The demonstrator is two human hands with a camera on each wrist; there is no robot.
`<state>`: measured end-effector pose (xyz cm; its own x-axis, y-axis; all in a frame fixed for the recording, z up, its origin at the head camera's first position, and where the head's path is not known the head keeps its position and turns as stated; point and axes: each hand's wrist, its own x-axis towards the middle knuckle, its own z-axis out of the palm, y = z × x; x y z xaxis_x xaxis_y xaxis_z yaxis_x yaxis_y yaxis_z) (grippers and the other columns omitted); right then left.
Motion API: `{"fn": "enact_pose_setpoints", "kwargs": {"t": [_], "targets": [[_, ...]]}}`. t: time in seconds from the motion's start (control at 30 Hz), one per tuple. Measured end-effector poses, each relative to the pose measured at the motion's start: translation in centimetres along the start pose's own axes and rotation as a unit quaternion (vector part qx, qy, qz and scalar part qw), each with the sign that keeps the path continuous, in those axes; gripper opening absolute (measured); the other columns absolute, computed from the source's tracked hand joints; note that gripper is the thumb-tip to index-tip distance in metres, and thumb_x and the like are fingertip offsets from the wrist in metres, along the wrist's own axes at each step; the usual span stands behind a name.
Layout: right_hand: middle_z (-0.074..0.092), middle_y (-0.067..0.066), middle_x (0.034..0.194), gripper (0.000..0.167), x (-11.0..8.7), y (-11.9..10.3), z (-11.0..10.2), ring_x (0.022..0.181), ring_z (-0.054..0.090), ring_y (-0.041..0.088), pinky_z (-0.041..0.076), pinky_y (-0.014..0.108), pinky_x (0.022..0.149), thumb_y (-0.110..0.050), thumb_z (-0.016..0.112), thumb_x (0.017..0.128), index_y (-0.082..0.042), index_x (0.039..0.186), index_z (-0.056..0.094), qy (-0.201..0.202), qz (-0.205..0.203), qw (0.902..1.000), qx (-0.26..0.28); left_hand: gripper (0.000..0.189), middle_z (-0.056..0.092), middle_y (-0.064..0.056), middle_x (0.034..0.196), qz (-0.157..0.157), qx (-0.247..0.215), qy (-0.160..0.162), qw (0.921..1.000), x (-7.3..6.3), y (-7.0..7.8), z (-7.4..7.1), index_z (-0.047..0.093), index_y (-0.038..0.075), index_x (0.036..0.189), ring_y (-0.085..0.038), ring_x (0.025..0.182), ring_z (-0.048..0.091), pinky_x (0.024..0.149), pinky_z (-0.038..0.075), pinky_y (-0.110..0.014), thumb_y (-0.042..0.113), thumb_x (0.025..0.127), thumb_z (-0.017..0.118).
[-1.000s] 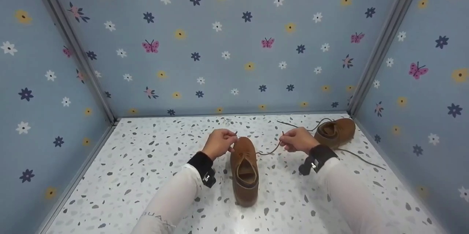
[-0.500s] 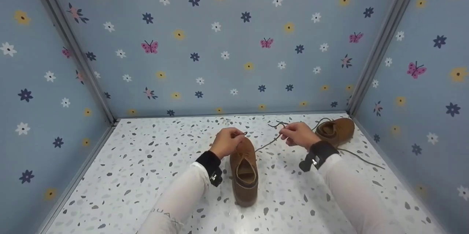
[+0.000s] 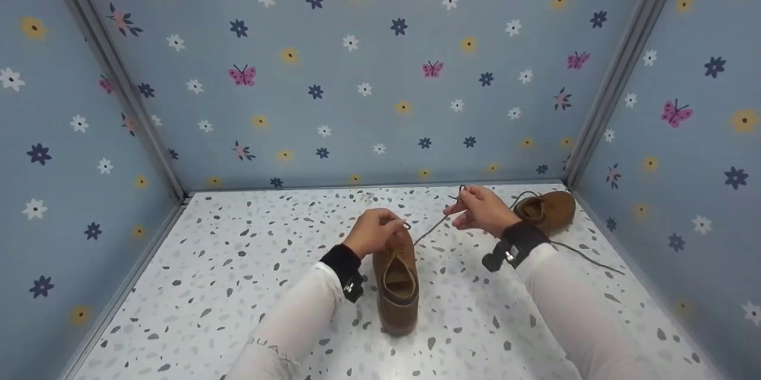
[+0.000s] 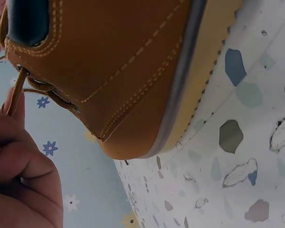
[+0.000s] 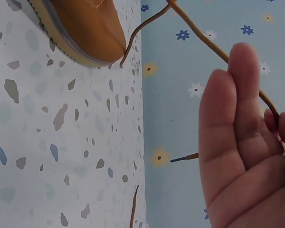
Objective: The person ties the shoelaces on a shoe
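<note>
A brown suede shoe stands on the speckled floor, toe pointing away from me. My left hand rests over its toe and eyelets, fingers curled, pinching the shoelace there; the left wrist view shows the shoe's side and the lace running up to my fingers. My right hand is raised to the right of the shoe and pinches the other stretch of the shoelace, which runs taut from the eyelets. In the right wrist view that lace passes behind my fingers.
A second brown shoe lies at the back right corner, its loose lace trailing over the floor. Flowered blue walls close in the white speckled floor on the left, back and right.
My right hand has lifted and moved toward the back wall, drawing the lace out tighter. My left hand has shifted right, onto the front of the shoe.
</note>
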<state>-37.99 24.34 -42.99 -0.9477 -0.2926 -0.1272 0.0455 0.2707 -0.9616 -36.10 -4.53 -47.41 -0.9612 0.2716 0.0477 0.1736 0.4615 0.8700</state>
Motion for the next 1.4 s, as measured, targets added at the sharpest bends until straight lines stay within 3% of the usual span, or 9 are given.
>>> {"fn": "enact_pose_setpoints", "kwargs": {"t": [0.2, 0.4, 0.53, 0.67, 0.8, 0.93, 1.2, 1.4], "targets": [[0.075, 0.007, 0.098, 0.02, 0.5, -0.7, 0.7, 0.077, 0.075, 0.012, 0.064, 0.034, 0.082, -0.023, 0.038, 0.115, -0.005, 0.113, 0.046, -0.009, -0.026, 0.9989, 0.038, 0.021, 0.074, 0.0, 0.084, -0.037, -0.048, -0.018, 0.998, 0.1, -0.4, -0.3, 0.076, 0.01, 0.104, -0.007, 0.054, 0.053, 0.055, 0.048, -0.022, 0.029, 0.101, 0.069], [0.075, 0.007, 0.096, 0.014, 0.8, -1.4, 1.2, 0.08, 0.075, 0.012, 0.064, 0.033, 0.083, -0.016, 0.044, 0.113, -0.004, 0.121, 0.046, 0.002, -0.033, 0.9987, 0.04, 0.022, 0.071, 0.003, 0.089, -0.057, -0.038, -0.045, 0.9966, -0.4, -0.9, -1.1, 0.077, 0.01, 0.107, -0.009, 0.071, 0.059, 0.062, 0.05, -0.023, 0.029, 0.095, 0.073], [0.073, 0.007, 0.098, 0.015, 0.9, -1.9, 1.4, 0.081, 0.073, 0.012, 0.063, 0.033, 0.082, -0.012, 0.046, 0.112, -0.006, 0.125, 0.048, 0.014, -0.035, 0.9986, 0.036, 0.023, 0.062, 0.007, 0.075, -0.065, -0.037, -0.062, 0.9952, -0.6, -1.2, -1.7, 0.077, 0.011, 0.108, -0.006, 0.059, 0.05, 0.055, 0.043, -0.023, 0.026, 0.091, 0.077], [0.073, 0.005, 0.096, 0.013, 1.1, -2.4, 1.7, 0.079, 0.071, 0.011, 0.063, 0.032, 0.081, -0.011, 0.047, 0.111, -0.006, 0.123, 0.05, 0.018, -0.042, 0.9982, 0.039, 0.024, 0.064, 0.008, 0.073, -0.06, -0.046, -0.069, 0.9948, -0.8, -1.5, -1.8, 0.077, 0.011, 0.11, -0.006, 0.057, 0.049, 0.053, 0.042, -0.022, 0.026, 0.092, 0.077], [0.072, 0.003, 0.095, 0.01, 1.1, -3.0, 2.1, 0.079, 0.071, 0.011, 0.063, 0.031, 0.08, -0.012, 0.05, 0.111, -0.005, 0.117, 0.053, 0.025, -0.044, 0.9979, 0.039, 0.024, 0.077, 0.001, 0.091, -0.04, -0.047, -0.063, 0.9961, -0.9, -1.4, -1.6, 0.076, 0.009, 0.112, -0.011, 0.072, 0.061, 0.06, 0.05, -0.024, 0.024, 0.094, 0.075], [0.072, 0.002, 0.094, 0.014, 1.3, -3.6, 2.4, 0.079, 0.071, 0.01, 0.062, 0.03, 0.08, -0.012, 0.052, 0.11, -0.001, 0.117, 0.055, 0.03, -0.05, 0.9977, 0.034, 0.024, 0.078, -0.002, 0.101, -0.026, -0.04, -0.066, 0.9967, -0.9, -1.1, -1.2, 0.077, 0.007, 0.115, -0.012, 0.082, 0.064, 0.065, 0.051, -0.026, 0.023, 0.097, 0.071], [0.071, 0.001, 0.092, 0.01, 2.0, -4.6, 3.3, 0.076, 0.069, 0.011, 0.061, 0.028, 0.075, -0.012, 0.055, 0.109, -0.003, 0.111, 0.059, 0.03, -0.07, 0.9969, 0.019, 0.02, 0.076, 0.002, 0.099, 0.0, -0.021, -0.097, 0.9951, -0.5, -0.7, -0.4, 0.08, 0.014, 0.107, -0.009, 0.084, 0.064, 0.069, 0.051, -0.024, 0.029, 0.098, 0.071], [0.07, 0.001, 0.095, 0.012, 2.8, -5.5, 4.0, 0.078, 0.069, 0.011, 0.06, 0.028, 0.075, -0.015, 0.057, 0.108, -0.004, 0.111, 0.063, 0.034, -0.079, 0.9962, -0.014, 0.02, 0.075, 0.007, 0.096, 0.001, -0.027, -0.116, 0.9929, -0.5, -0.7, -0.5, 0.081, 0.017, 0.105, -0.009, 0.082, 0.064, 0.068, 0.051, -0.024, 0.03, 0.092, 0.073]]}}
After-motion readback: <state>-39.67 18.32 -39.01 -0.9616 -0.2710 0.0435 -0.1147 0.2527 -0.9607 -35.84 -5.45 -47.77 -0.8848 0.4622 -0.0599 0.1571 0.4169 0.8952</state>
